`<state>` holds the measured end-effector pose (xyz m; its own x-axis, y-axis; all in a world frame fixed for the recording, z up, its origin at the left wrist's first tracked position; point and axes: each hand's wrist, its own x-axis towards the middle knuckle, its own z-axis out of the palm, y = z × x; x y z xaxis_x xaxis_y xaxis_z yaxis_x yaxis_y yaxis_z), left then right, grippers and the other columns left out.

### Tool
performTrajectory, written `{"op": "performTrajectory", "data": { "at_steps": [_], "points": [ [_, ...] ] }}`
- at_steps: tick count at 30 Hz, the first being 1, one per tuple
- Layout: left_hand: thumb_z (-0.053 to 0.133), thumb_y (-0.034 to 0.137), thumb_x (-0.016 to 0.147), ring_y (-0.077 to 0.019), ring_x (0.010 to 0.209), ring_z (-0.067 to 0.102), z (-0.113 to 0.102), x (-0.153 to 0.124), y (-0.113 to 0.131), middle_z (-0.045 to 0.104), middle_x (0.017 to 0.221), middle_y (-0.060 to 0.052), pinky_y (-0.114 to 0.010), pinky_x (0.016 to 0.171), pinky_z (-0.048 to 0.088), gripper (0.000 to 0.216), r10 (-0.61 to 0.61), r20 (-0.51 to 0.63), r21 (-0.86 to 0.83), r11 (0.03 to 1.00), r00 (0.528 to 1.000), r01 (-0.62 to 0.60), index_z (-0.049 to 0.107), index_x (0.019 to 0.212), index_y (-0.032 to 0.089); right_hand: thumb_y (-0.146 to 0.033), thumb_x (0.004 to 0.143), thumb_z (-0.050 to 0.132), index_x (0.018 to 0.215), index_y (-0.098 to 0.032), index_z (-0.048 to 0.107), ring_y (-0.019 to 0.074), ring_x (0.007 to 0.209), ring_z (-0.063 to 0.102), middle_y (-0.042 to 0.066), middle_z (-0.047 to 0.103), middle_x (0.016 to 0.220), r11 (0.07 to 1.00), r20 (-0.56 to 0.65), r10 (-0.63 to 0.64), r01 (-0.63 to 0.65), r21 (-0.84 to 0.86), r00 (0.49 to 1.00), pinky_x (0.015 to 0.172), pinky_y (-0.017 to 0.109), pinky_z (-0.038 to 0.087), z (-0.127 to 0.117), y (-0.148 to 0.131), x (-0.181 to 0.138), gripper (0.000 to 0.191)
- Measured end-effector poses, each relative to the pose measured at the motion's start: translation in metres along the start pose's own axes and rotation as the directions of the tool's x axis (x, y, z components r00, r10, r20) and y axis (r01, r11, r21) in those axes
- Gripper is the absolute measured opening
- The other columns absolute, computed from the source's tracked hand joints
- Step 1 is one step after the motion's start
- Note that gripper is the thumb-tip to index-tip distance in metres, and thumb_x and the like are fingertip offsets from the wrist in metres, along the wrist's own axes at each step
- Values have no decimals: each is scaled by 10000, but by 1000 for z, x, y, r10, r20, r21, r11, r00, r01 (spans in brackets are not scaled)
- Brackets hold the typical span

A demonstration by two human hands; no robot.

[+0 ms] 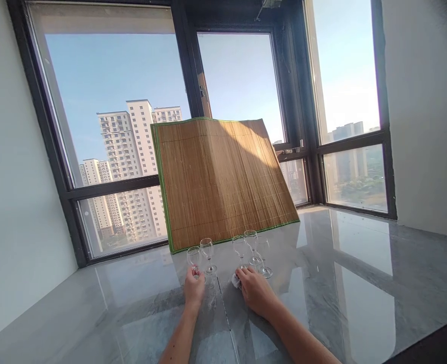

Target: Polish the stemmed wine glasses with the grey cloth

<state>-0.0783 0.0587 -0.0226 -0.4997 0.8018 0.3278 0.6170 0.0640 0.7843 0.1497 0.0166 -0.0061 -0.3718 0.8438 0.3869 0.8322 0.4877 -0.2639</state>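
Several small clear stemmed glasses stand on a grey marble sill [340, 283] in front of a bamboo mat. My left hand [194, 289] is closed around the stem and base of the leftmost glass [193, 257]. A second glass [207, 254] stands just right of it. My right hand [256, 292] lies over the base of another glass [239, 248], fingers curled on it. Two more glasses [251, 246] [263, 257] stand close behind and right of that hand.
A bamboo mat [223, 182] with green edging leans upright against the dark window frame behind the glasses. Large windows [105, 126] show tall buildings outside. White walls close both sides. The glossy sill stretches wide to the left and right.
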Motion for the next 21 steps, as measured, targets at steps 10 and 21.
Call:
{"op": "performTrajectory", "data": {
  "at_steps": [10, 21],
  "points": [
    [453, 269, 858, -209, 928, 628, -1, -4, 3, 663, 1034, -86, -266, 761, 439, 301, -15, 103, -59, 998, 995, 21, 547, 1122, 158, -365, 960, 432, 1055, -257, 617, 270, 1052, 546, 66, 639, 1117, 997, 7, 78, -78, -28, 997, 831, 369, 400, 4, -7, -5, 235],
    [486, 264, 860, -197, 896, 643, 1, -5, 5, 677, 1029, -68, -252, 737, 440, 306, -42, 95, -36, 998, 995, 45, 548, 1146, 174, -107, 757, 505, 1427, -130, 395, 281, 1186, 468, 149, 561, 1288, 985, -41, 171, -171, 1, 985, 963, 364, 360, 17, -9, -2, 679]
  ]
}}
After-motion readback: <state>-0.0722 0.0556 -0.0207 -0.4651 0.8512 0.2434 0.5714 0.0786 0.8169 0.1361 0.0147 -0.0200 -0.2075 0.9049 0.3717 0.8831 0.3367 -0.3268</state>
